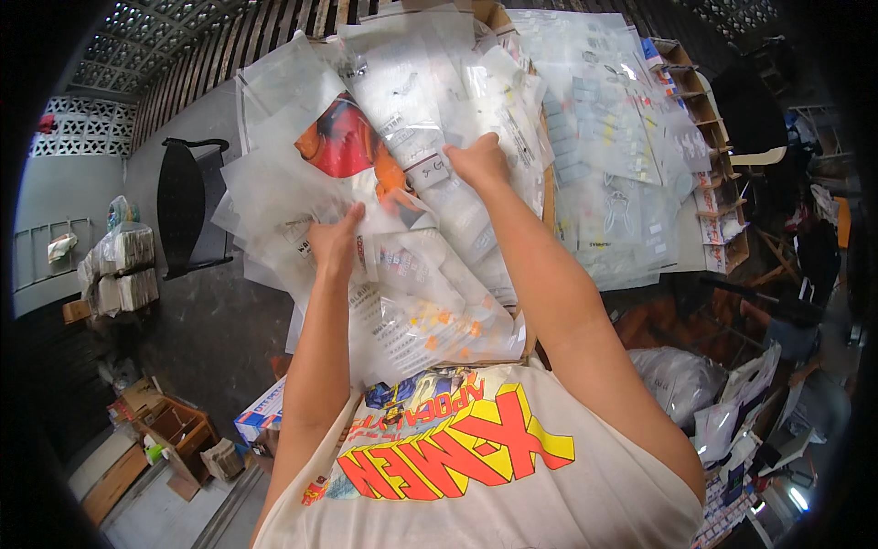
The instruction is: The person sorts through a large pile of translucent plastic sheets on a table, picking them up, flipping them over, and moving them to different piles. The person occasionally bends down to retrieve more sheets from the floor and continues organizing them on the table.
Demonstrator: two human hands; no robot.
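A large heap of frosted plastic bags (411,199) with printed writing lies before me, overlapping at many angles. At the left of the heap, my left hand (334,240) rests on or grips a bag, its thumb pointing up and its fingers hidden by plastic. My right hand (482,162) is higher and to the right, with its thumb out over the bags; its fingertips are hard to see. Between the hands lies a red and orange printed piece (343,141), beside a clear-topped bag (425,168) with handwritten marks. Nearer me is a bag with small orange shapes (446,326).
More flat bags (607,158) are spread to the right, beside a cardboard rack with compartments (713,171). A black chair (195,206) stands at the left, near wrapped stacks (127,267). A printed box (264,412) is by my left arm. A bulging plastic bag (675,384) is at the lower right.
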